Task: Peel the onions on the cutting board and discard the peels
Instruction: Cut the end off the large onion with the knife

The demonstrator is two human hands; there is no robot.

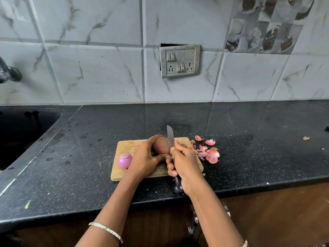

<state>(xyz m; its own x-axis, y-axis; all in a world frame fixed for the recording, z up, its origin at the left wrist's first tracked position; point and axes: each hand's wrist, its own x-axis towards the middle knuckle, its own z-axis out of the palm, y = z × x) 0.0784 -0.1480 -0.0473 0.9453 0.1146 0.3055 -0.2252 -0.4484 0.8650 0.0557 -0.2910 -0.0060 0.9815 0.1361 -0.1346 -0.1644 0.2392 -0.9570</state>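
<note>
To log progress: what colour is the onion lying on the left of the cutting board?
Glossy pink-purple: the peeled onion, seen in the head view.

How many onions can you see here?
2. A peeled onion lies on the left of the cutting board. An unpeeled onion is held in the left hand, beside the knife. The hands may hide more.
</note>
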